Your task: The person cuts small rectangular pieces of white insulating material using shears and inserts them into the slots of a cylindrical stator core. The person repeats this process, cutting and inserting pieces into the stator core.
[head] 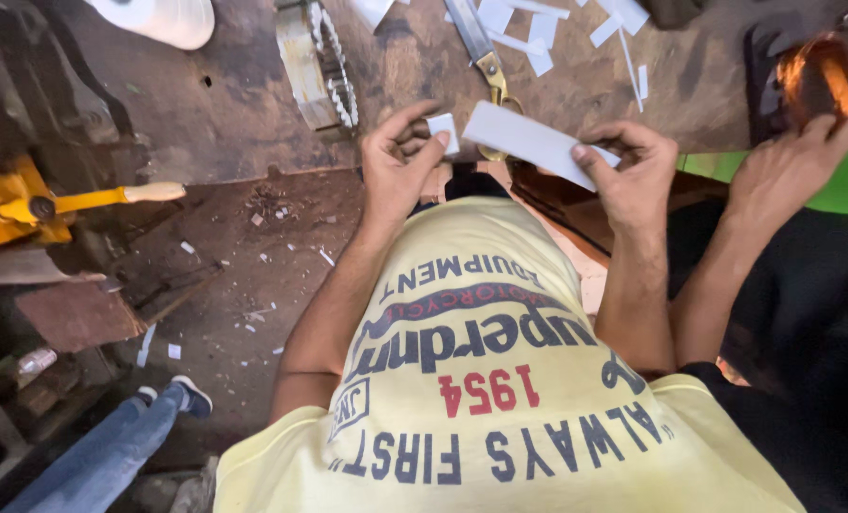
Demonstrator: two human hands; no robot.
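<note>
Head view: the left hand (400,161) sits at about 12 o'clock above the yellow printed shirt (481,380), its fingers (433,141) curled and pinched shut on a small white square piece (443,131). Just to its 3 o'clock, the right hand (633,166) pinches the lower right end of a longer white strip (528,142) between thumb and forefinger; the strip slants up toward 10 o'clock and ends near the small piece, though whether the two touch cannot be told. Behind the strip, at its 12 o'clock, a pair of scissors (481,52) with brass-coloured handles lies on the worn brown desk (253,104), with white paper offcuts (538,38) scattered around its blades. At 10 o'clock on the desk stands a white spool (163,17), and beside it a metal toothed part (320,66). At 9 o'clock a yellow tool with a pale wooden handle (153,192) juts out. At 3 o'clock another person's hand (790,166) rests near a green edge (842,185). At 7 o'clock, on the floor, a leg in blue jeans (111,446) shows.
</note>
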